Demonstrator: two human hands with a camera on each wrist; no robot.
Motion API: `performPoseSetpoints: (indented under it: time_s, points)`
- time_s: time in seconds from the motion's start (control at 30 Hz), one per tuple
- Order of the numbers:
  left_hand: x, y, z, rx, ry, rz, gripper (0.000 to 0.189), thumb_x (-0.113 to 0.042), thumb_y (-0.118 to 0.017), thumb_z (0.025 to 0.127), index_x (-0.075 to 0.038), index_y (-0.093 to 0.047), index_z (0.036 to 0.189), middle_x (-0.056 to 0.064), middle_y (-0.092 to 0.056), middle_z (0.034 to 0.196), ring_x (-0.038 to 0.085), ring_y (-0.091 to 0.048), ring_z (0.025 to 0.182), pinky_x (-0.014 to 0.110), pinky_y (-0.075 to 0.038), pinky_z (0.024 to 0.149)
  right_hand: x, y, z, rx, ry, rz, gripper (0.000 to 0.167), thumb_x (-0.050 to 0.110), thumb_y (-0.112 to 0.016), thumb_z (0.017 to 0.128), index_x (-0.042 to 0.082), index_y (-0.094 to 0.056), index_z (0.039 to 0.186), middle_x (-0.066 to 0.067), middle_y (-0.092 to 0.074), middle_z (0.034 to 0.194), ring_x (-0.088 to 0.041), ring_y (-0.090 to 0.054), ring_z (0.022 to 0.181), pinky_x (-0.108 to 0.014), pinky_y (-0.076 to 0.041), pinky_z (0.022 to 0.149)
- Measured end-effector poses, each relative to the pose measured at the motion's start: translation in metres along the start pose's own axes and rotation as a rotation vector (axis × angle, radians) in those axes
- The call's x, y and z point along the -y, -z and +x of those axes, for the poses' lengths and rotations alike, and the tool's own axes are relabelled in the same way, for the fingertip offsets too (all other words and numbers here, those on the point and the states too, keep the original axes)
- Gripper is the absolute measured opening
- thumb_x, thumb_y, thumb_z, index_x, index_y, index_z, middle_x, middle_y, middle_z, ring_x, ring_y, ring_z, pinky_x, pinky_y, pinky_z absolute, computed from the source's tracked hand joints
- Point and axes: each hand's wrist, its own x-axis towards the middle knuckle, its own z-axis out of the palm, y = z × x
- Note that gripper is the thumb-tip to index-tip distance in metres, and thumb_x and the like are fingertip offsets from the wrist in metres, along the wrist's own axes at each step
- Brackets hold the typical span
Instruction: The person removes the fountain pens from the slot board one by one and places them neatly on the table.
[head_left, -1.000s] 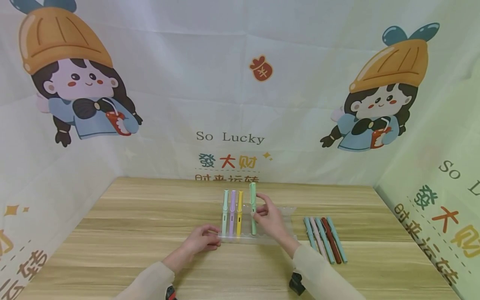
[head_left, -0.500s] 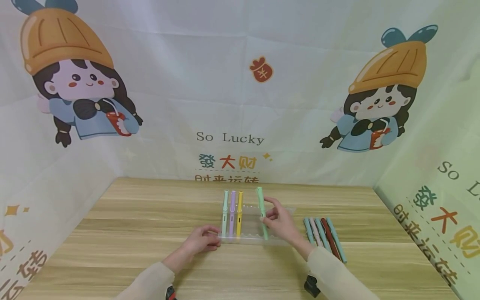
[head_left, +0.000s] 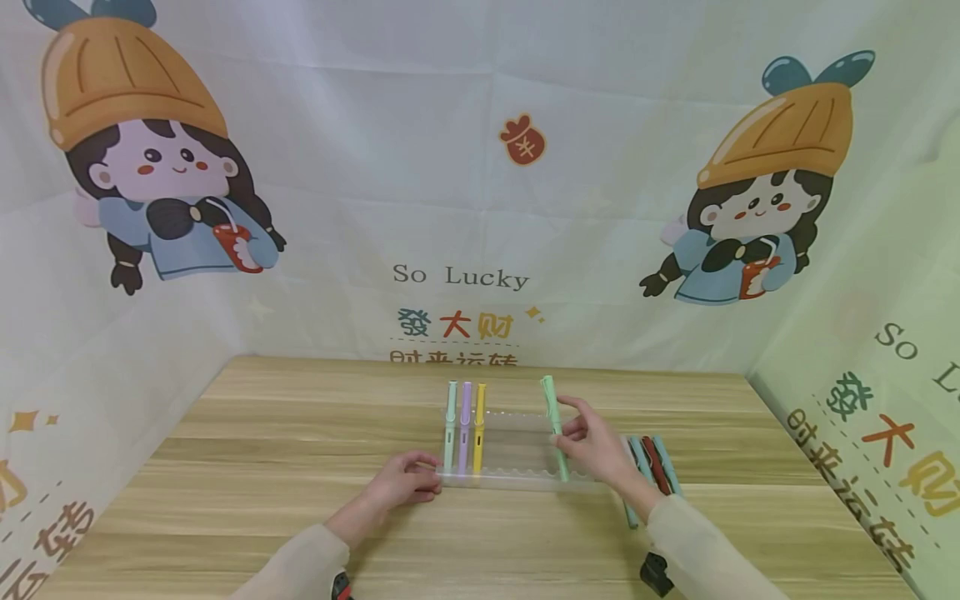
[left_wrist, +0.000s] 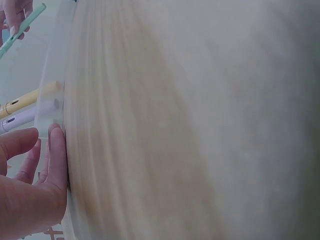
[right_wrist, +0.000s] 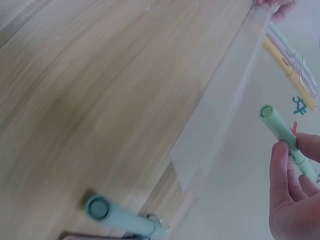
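A clear plastic pen rack [head_left: 510,481] with scalloped edges lies on the table. A mint pen [head_left: 449,437], a purple pen [head_left: 465,437] and a yellow pen [head_left: 479,437] lie side by side at its left end. My left hand [head_left: 405,480] pinches the rack's left end, thumb and fingertips at its corner in the left wrist view. Between thumb and fingers, my right hand [head_left: 596,450] holds a light green pen [head_left: 552,404] over the rack's right part. The pen leans slightly, its lower end close to the rack's front edge. In the right wrist view, the pen's round end [right_wrist: 267,111] faces the camera.
Right of the rack, several pens lie in a row, among them a dark red pen [head_left: 658,467] and a blue-green pen [head_left: 667,465]; my right hand and forearm partly cover them. A printed cloth [head_left: 337,208] hangs behind the wooden table [head_left: 300,417].
My right hand has carried the light green pen rightward along the rack, and the pen has gone from nearly upright to leaning. My left hand has stayed at the rack's left end.
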Motion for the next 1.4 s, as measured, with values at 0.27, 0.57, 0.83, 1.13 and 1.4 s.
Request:
performPoseSetpoints:
  time_s: [0.27,0.57,0.83,1.13,1.4]
  points:
    - [-0.002,0.0,-0.002,0.0,0.004,0.001,0.027,0.006,-0.052,0.083,0.015,-0.044,0.107,0.01,-0.059,0.078,0.018,-0.059,0.072,0.029,-0.052,0.065,-0.012,0.016,-0.004,0.009,-0.024,0.017,0.057,0.003,-0.065,0.078,0.007,-0.04,0.129,-0.007,-0.056,0.083,-0.018,-0.055,0.074,-0.028,-0.05,0.059]
    - [-0.003,0.0,-0.002,0.002,0.003,0.007,0.025,0.005,-0.052,0.083,0.014,-0.045,0.106,0.01,-0.059,0.077,0.017,-0.058,0.072,0.029,-0.052,0.065,-0.024,0.036,-0.009,-0.019,-0.023,-0.013,0.056,0.003,-0.064,0.079,0.004,-0.038,0.128,-0.009,-0.057,0.084,-0.02,-0.055,0.074,-0.028,-0.05,0.06]
    - [-0.003,0.0,-0.003,-0.007,0.005,0.004,0.026,0.005,-0.053,0.083,0.014,-0.045,0.107,0.011,-0.059,0.079,0.018,-0.059,0.073,0.031,-0.052,0.066,-0.03,0.051,-0.015,-0.031,-0.01,0.026,0.054,0.0,-0.061,0.08,-0.002,-0.035,0.128,-0.015,-0.057,0.083,-0.024,-0.056,0.072,-0.031,-0.051,0.059]
    - [-0.002,0.001,-0.002,-0.004,0.017,0.002,0.027,0.003,-0.053,0.084,0.013,-0.045,0.108,0.01,-0.059,0.08,0.017,-0.058,0.073,0.03,-0.052,0.067,-0.046,0.07,-0.022,-0.022,-0.043,0.026,0.057,0.0,-0.059,0.081,-0.003,-0.031,0.13,-0.017,-0.054,0.086,-0.026,-0.056,0.072,-0.037,-0.052,0.061]
    - [-0.002,0.001,-0.002,0.004,0.009,0.003,0.027,0.004,-0.053,0.084,0.014,-0.045,0.107,0.01,-0.059,0.078,0.017,-0.058,0.073,0.03,-0.052,0.067,-0.05,0.086,-0.031,-0.046,-0.058,-0.013,0.055,-0.001,-0.058,0.082,-0.005,-0.03,0.129,-0.019,-0.055,0.087,-0.03,-0.057,0.075,-0.037,-0.052,0.061]
